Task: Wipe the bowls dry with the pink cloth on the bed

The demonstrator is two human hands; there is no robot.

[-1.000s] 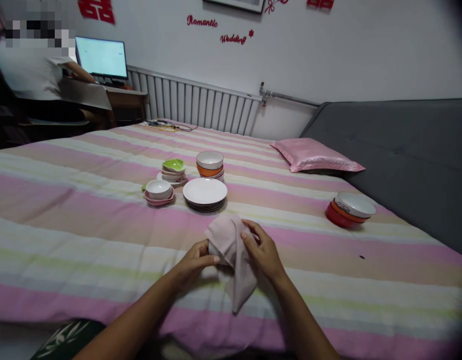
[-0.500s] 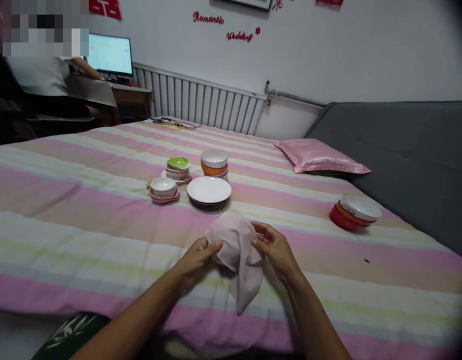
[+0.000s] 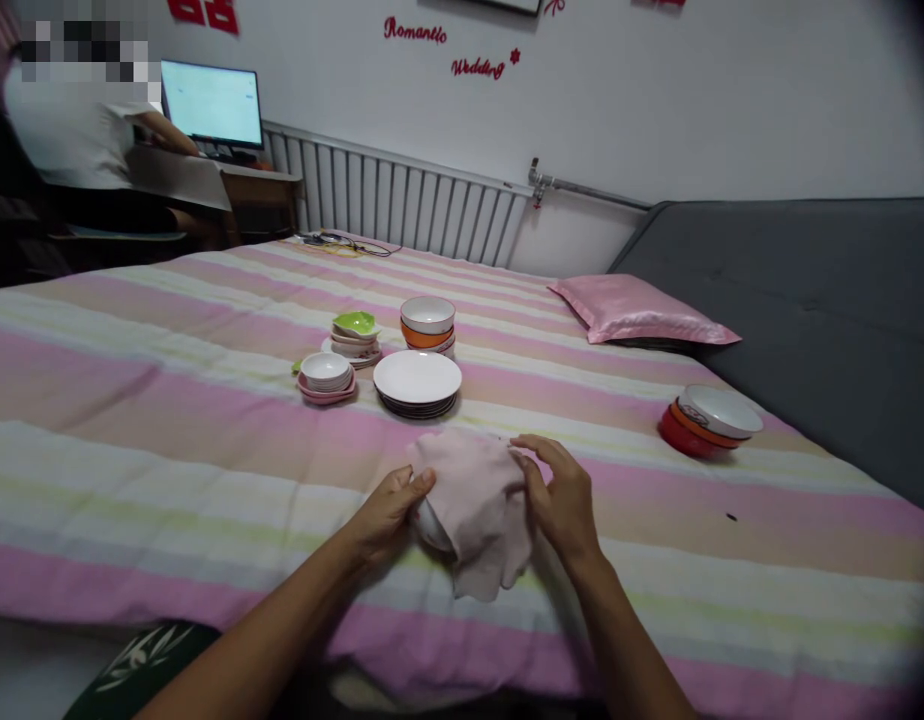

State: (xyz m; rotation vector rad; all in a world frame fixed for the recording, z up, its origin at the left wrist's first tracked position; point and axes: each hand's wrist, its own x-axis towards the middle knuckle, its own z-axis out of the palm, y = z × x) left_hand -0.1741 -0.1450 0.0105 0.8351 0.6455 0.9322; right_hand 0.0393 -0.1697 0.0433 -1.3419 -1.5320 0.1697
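Note:
A pale pink cloth (image 3: 477, 505) is draped over a white bowl (image 3: 430, 525), of which only a bit of the rim shows at the cloth's left edge. My left hand (image 3: 387, 510) grips that bowl from the left, thumb on top. My right hand (image 3: 559, 500) presses against the cloth on the right side, fingers curled over it. Both are held just above the striped bed cover (image 3: 169, 440).
Beyond my hands sit a stack of white plates (image 3: 417, 382), small dishes on a pink saucer (image 3: 325, 378), a green dish on a stack (image 3: 355, 335), stacked bowls (image 3: 427, 325), and red-orange bowls (image 3: 706, 420) at right. A pink pillow (image 3: 642, 312) lies further back. A person sits at a desk far left.
The cloth has dropped and spread over the bowl, its hanging tail shortened. My right hand shifted to the cloth's right side; the white bowl rim now shows by my left hand.

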